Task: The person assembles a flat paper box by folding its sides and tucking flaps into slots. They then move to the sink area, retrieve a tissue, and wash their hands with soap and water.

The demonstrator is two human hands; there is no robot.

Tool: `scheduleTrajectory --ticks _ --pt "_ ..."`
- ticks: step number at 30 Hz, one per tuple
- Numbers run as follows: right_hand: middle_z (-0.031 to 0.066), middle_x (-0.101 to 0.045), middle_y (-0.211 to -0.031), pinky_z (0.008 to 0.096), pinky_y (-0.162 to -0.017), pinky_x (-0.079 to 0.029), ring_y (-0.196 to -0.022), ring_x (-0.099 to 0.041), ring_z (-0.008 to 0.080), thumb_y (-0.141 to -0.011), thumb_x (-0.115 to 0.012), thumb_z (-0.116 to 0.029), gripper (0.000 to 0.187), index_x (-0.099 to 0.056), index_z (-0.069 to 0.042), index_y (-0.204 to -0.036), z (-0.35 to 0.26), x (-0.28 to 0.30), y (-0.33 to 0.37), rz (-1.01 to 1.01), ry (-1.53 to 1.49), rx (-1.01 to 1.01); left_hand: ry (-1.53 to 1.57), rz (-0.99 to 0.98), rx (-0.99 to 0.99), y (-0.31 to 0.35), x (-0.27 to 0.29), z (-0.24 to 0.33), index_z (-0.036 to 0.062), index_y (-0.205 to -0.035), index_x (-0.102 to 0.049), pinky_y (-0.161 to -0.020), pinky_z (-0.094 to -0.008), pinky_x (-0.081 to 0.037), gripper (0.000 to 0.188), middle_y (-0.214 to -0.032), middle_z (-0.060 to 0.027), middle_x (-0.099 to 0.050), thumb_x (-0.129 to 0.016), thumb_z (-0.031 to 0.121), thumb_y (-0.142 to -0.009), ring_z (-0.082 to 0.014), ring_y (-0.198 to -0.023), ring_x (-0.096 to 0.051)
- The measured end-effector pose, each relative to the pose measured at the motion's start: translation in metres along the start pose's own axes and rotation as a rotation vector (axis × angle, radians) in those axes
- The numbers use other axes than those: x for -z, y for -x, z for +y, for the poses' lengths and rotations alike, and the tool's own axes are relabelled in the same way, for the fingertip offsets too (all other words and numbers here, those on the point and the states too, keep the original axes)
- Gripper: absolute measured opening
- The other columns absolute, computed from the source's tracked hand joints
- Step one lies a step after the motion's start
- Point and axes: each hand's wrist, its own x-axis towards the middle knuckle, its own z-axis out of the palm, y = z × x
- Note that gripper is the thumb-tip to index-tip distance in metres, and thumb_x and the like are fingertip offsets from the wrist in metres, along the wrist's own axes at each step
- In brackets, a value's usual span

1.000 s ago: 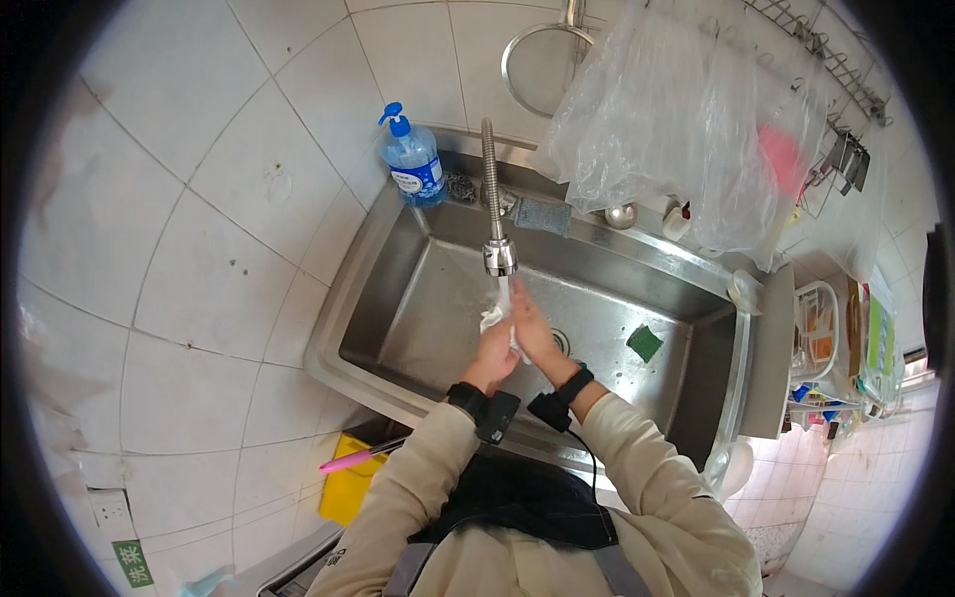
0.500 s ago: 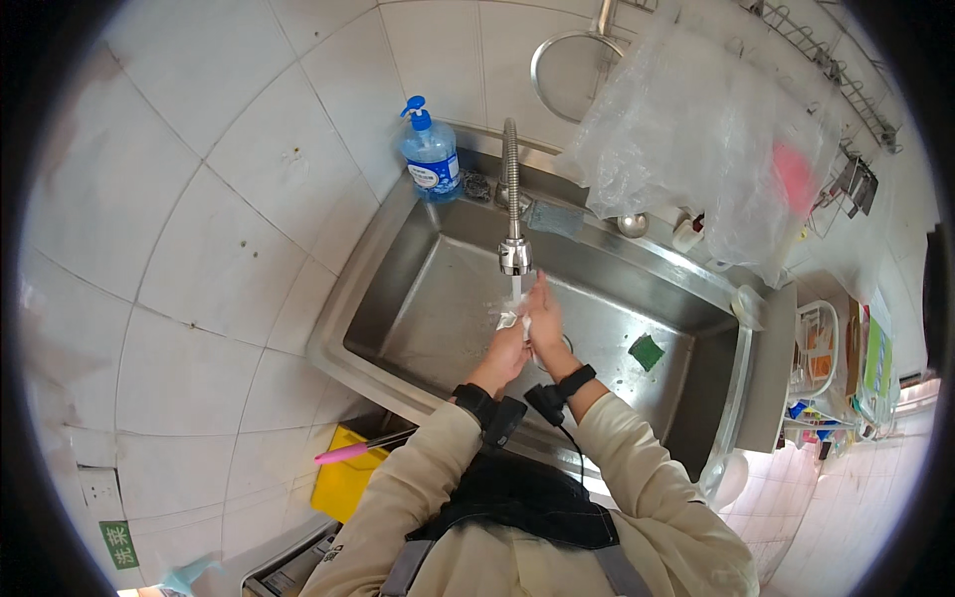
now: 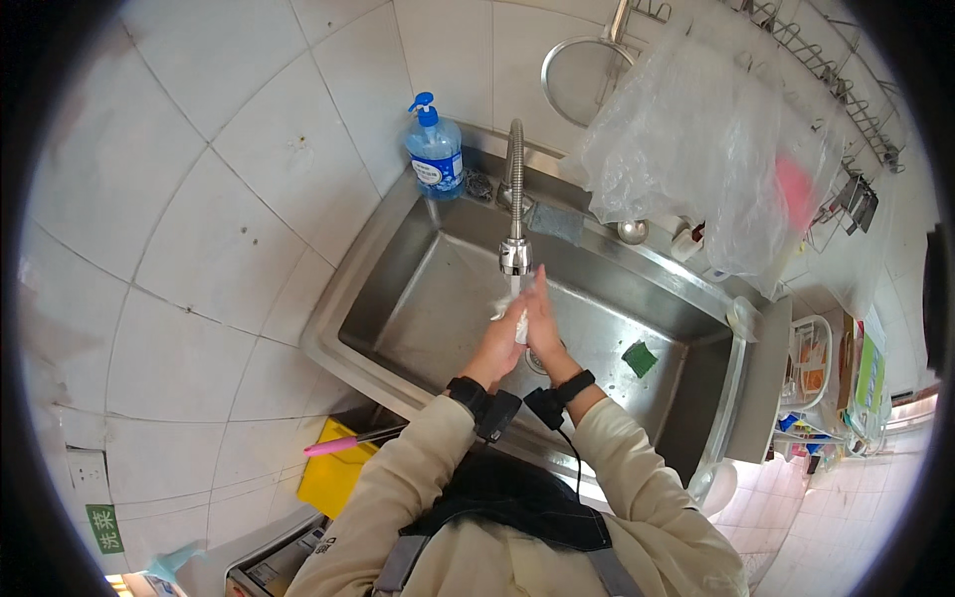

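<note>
Steel sink point(image 3: 637, 261), one tap point(image 3: 515, 254), left hand point(image 3: 500, 340) and right hand point(image 3: 545, 323) pressed together on white cloth point(image 3: 518, 320).

White crumpled cloth point(image 3: 517, 316), wet, pressed between palms under the faucet point(image 3: 514, 254)

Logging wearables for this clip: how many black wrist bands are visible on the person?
2: one black wrist band on the left wrist, one black wrist band on the right wrist, both above the steel sink.

Your pressed palms are hiding most of the white cloth point(image 3: 518, 320) between them; your right hand point(image 3: 543, 320) is covering the drain at five o'clock, and the clear plastic bag point(image 3: 696, 169) is blurring whatever is hanging inside
</note>
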Motion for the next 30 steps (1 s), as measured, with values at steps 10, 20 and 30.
scheduleTrajectory --ticks 10,20,30 --pt "0.0142 -0.06 -0.12 0.0284 -0.092 -0.043 -0.105 -0.057 0.0184 -0.097 -0.048 -0.017 0.035 -0.052 0.0 -0.128 -0.021 0.006 0.037 -0.169 -0.093 -0.339 0.185 -0.021 -0.033 -0.013 0.042 0.005 0.0091 -0.113 -0.057 -0.081 -0.0347 -0.05 0.037 -0.098 -0.0034 -0.064 -0.044 0.041 -0.099 -0.018 -0.091 -0.061" --pt "0.0058 -0.064 -0.109 0.029 -0.083 -0.046 -0.097 -0.059 0.013 -0.096 -0.052 -0.022 0.036 -0.053 -0.002 -0.126 -0.036 0.055 -0.066 -0.338 -0.173 -0.397 -0.068 -0.007 -0.03 0.006 0.025 0.019 0.0042 -0.127 -0.049 -0.085 -0.0342 -0.052 0.037 -0.118 -0.0076 -0.06 -0.059 0.01 -0.092 -0.0181 -0.104 -0.06" --pt "0.0123 -0.063 -0.086 0.0327 -0.071 -0.053 -0.078 -0.063 0.0242 -0.095 -0.044 -0.018 0.021 -0.058 -0.003 -0.097 -0.059 0.031 -0.221 -0.514 -0.523 -0.73 -0.101 0.115 -0.059 0.041 0.033 0.038 0.0039 -0.12 -0.053 -0.09 -0.0349 -0.048 0.028 -0.118 -0.0081 -0.058 -0.055 0.014 -0.094 -0.0229 -0.108 -0.059"
